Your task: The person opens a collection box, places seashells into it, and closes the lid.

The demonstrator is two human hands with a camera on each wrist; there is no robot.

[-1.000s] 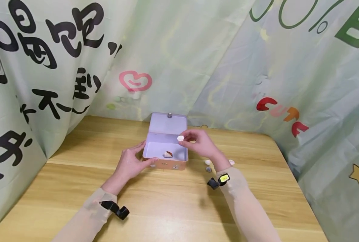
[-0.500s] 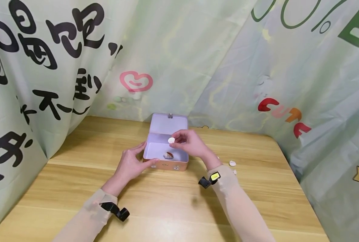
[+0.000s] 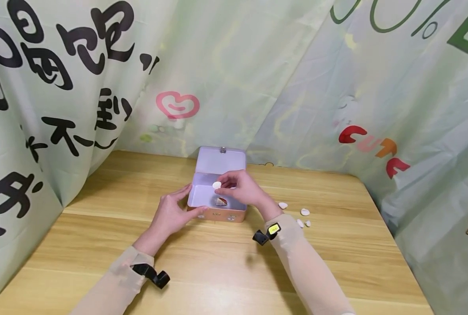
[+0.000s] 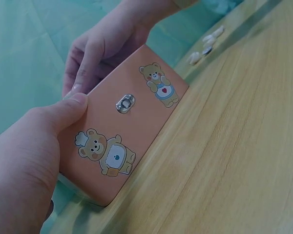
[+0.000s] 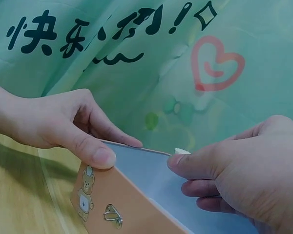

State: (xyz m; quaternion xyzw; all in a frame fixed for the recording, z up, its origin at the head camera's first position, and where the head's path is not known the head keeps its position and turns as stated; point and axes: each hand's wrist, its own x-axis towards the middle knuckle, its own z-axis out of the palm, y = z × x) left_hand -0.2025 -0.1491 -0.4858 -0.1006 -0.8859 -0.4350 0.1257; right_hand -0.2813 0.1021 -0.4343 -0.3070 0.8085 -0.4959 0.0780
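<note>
An orange tin box (image 3: pixel 223 215) with a lilac inside and bear pictures stands with its hinged lid (image 3: pixel 222 159) raised. My left hand (image 3: pixel 171 211) grips its left end, thumb over the front rim and fingers along the side. Over the box's opening, my right hand (image 3: pixel 241 187) pinches a small white shell (image 3: pixel 216 185) between thumb and fingers. On the box floor lies a brown-and-white shell (image 3: pixel 221 201). Only the edge of the pinched white shell (image 5: pixel 182 151) shows in the right wrist view. The metal clasp (image 4: pixel 125 103) on the box front shows in the left wrist view.
Several shells lie on the wooden table right of the box, among them a white shell (image 3: pixel 305 212) and another white shell (image 3: pixel 283 205). A printed cloth (image 3: pixel 226 87) hangs behind the table and along its sides.
My right hand has moved left with the white shell, from the box's right end to over its middle. My left hand keeps its grip on the box.
</note>
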